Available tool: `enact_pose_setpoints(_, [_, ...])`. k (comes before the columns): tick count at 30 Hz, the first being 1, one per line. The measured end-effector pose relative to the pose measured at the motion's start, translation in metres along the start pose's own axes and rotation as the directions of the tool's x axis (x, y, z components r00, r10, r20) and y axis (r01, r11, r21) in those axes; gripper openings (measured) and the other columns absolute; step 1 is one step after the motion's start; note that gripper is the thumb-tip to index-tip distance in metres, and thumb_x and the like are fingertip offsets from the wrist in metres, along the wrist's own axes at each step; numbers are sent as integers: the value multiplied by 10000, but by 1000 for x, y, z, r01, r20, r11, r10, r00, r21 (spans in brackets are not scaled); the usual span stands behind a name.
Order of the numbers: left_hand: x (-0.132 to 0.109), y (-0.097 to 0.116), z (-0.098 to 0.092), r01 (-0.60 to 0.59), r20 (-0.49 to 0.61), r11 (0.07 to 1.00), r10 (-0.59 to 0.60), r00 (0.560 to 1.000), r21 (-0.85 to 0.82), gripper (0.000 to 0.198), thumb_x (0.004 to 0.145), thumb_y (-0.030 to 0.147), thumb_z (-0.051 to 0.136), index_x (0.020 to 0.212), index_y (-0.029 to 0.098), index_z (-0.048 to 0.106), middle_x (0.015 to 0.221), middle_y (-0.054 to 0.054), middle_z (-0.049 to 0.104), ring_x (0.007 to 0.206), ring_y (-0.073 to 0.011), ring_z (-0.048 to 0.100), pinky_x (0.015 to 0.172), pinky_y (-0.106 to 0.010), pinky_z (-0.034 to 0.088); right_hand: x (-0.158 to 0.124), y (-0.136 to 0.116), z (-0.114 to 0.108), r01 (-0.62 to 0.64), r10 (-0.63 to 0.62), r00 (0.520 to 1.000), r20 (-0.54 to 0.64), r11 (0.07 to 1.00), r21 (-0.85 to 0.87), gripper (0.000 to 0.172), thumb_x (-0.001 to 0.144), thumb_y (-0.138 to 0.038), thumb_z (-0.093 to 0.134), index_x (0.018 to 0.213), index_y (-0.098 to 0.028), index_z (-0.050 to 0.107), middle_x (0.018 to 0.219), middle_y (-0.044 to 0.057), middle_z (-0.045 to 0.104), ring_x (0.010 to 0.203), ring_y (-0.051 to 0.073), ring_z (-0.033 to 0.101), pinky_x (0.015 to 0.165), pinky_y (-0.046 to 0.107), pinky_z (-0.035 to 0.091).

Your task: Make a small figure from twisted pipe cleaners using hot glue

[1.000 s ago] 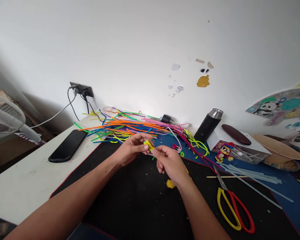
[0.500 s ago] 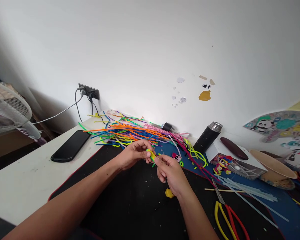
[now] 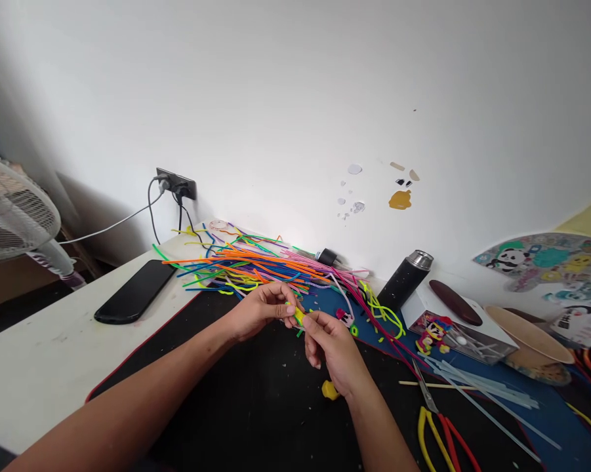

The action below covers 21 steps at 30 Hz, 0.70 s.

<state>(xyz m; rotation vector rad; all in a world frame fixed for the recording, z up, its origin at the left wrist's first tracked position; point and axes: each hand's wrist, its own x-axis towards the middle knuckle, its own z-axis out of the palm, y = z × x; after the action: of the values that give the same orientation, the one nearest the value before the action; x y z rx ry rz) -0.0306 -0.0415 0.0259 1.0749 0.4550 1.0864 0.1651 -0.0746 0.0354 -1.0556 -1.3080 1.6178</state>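
Over the black mat (image 3: 236, 393), my two hands meet at a small yellow-and-green craft piece (image 3: 299, 317). Thumb and fingers of my left hand (image 3: 265, 308) pinch its left end. My right hand (image 3: 332, 341) grips the right end between thumb and forefinger, and its other fingers curl below. The fingers hide much of the piece. Beside my right wrist lies a yellow faceted lump (image 3: 330, 391). Just behind the hands spreads a heap of coloured pipe cleaners (image 3: 256, 262).
Scissors (image 3: 429, 398) with yellow and red handles lie at right, near pale glue sticks (image 3: 496, 387). Behind them stand a black flask (image 3: 404, 280), a small colourful figure (image 3: 433, 335) and a bowl (image 3: 526, 337). A phone (image 3: 135, 292) rests on the left, with a fan (image 3: 17, 210) beyond.
The view has tilted slightly, so the flask and scissors sit a little further left in it. Both hands keep hold of the yellow-and-green piece, which has turned slightly.
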Motion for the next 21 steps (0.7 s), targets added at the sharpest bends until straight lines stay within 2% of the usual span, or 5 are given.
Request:
enact_pose_setpoints(4, [0,1,0,6,8,998,-6,1000,60,244,748,295,904,809,149,718,852,-71,751,683,-146,676,654,-262,557,2,2,-1,1,0,1000,18,999,-32,482,857,-664,714,850,-192,615,574,-53,573,396,85,497,381,196,325])
enact_pose_setpoints(10, [0,-2,3,9,50,991,-16,999,136,254,765,334,893,811,144,731,780,-46,703,698,-149,644,686,-285,531,5,9,1,11,-12,1000,-7,997,-76,500,860,-685,697,836,-202,572,563,-57,583,380,92,519,357,185,328])
enact_pose_setpoints(15, [0,-7,6,7,29,994,-10,1000,111,252,765,300,895,897,151,739,825,-35,690,719,-133,621,706,-270,506,6,9,1,46,-49,997,-53,997,-60,464,865,-642,716,807,-209,558,519,-74,538,372,91,491,357,185,326])
enact_pose_setpoints(19, [0,-10,7,-2,22,999,1,1000,41,336,725,242,921,1005,174,748,913,-40,699,838,-158,651,764,-280,520,6,8,1,59,-62,995,-74,998,-37,450,870,-620,722,794,-208,558,513,-74,533,368,90,479,351,188,322])
enact_pose_setpoints(21, [0,-11,7,-1,18,1000,1,1000,27,332,734,248,917,1010,166,753,917,-45,708,831,-155,658,770,-281,525,5,7,1,66,-68,995,-72,997,-35,443,877,-613,720,799,-205,566,511,-72,536,371,89,479,354,187,329])
